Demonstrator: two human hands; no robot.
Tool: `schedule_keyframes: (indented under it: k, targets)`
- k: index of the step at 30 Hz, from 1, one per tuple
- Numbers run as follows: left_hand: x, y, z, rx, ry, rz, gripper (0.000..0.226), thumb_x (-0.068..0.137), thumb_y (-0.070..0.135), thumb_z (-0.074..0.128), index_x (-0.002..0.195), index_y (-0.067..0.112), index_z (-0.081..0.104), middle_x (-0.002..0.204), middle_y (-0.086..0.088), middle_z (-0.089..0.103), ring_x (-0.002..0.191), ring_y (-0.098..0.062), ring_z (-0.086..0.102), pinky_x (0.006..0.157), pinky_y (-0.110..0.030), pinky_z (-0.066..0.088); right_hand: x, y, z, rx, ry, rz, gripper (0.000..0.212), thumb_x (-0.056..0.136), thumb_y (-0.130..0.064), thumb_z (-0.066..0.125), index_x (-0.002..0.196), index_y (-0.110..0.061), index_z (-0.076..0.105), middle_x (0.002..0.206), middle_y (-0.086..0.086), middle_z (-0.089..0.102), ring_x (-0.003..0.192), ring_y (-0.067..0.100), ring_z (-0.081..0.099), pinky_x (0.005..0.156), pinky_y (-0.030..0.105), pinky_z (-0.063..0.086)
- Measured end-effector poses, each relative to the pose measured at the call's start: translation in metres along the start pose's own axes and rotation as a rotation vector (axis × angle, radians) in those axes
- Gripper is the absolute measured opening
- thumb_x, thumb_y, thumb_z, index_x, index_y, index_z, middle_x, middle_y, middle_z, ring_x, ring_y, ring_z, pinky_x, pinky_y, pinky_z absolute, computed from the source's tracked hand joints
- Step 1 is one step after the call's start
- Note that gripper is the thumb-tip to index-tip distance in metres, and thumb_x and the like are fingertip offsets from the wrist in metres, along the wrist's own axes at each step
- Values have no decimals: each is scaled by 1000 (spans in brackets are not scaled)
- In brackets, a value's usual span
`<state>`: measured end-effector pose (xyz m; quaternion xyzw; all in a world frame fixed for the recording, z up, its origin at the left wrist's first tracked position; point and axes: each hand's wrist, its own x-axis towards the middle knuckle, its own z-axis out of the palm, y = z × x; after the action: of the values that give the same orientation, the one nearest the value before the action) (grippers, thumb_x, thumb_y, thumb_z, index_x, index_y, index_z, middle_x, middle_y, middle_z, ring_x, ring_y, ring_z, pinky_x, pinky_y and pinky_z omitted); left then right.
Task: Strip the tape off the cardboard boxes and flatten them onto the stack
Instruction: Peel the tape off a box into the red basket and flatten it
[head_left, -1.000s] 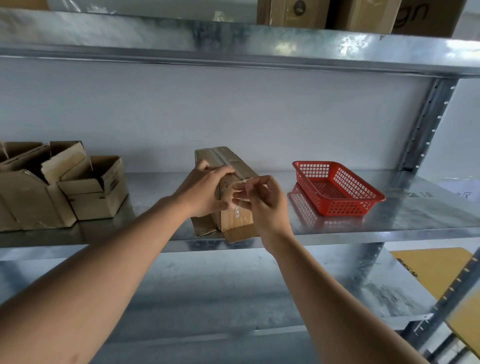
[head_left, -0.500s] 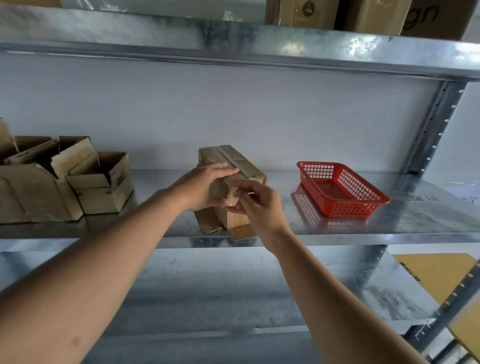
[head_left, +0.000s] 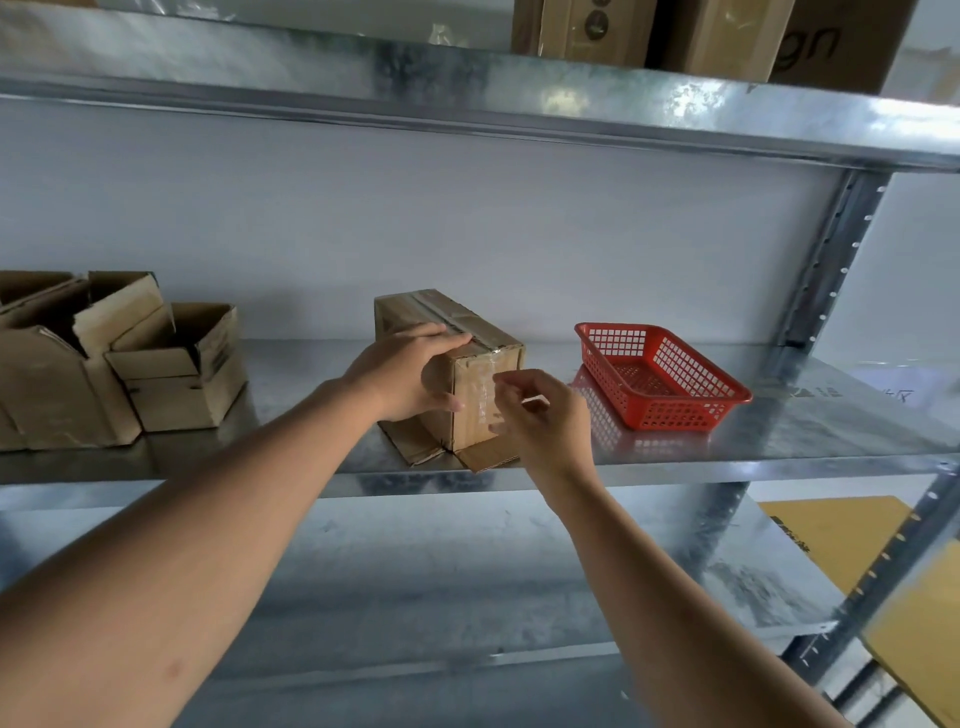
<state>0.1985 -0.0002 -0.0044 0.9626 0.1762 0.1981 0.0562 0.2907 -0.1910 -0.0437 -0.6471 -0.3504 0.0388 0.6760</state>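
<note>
A small brown cardboard box (head_left: 470, 332) stands on the metal shelf (head_left: 805, 436), its bottom flaps splayed out at the front. Clear tape (head_left: 485, 379) runs along its top seam and down the near end face. My left hand (head_left: 410, 376) grips the box's near left corner, fingers over the top and thumb on the end face. My right hand (head_left: 540, 415) is just in front of the end face and pinches the loose end of the clear tape between thumb and forefinger.
Several opened cardboard boxes (head_left: 104, 364) stand at the shelf's left. A red plastic basket (head_left: 660, 376) sits to the right of the box. A steel upright (head_left: 831, 260) is at the right, more boxes (head_left: 701, 36) are on the shelf above, and yellow cardboard (head_left: 841, 540) lies below right.
My right hand has drawn back from the box's end face toward me and to the right, with the tape end in its pinch. My left hand stays on the box.
</note>
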Motion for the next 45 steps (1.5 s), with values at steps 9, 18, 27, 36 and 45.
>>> schedule_keyframes:
  k: [9,18,27,36,45]
  targets:
    - [-1,1,0,-26,22,1,92,80,51,83,158,43,36,166,8,32,153,-16,26,118,-41,35,10,-7,24,-370,48,-122,31,81,-39,83,109,-31,74,90,-10,59,76,10,63,66,16,42]
    - [0,-5,1,-31,56,59,94,74,57,86,156,40,42,159,6,42,148,-18,33,114,-37,39,18,3,49,-329,122,-249,14,82,-20,85,95,-26,83,98,-7,60,81,14,67,74,38,59]
    - [-3,3,0,104,150,51,87,73,67,77,151,41,49,136,8,54,127,-23,41,89,-40,49,21,9,58,-389,242,-193,8,82,-24,79,85,-26,73,88,-7,70,77,15,67,71,39,54]
    - [1,11,5,106,169,18,87,69,76,68,147,43,53,132,9,57,126,-23,44,87,-48,57,21,10,47,-350,224,-109,13,86,-14,72,76,-21,69,70,-10,67,69,8,61,63,30,45]
    - [4,10,6,72,118,5,95,69,84,69,152,42,47,138,8,52,132,-22,38,96,-51,54,22,3,30,-105,372,47,21,92,-20,75,100,-38,68,78,-14,71,64,5,69,64,24,48]
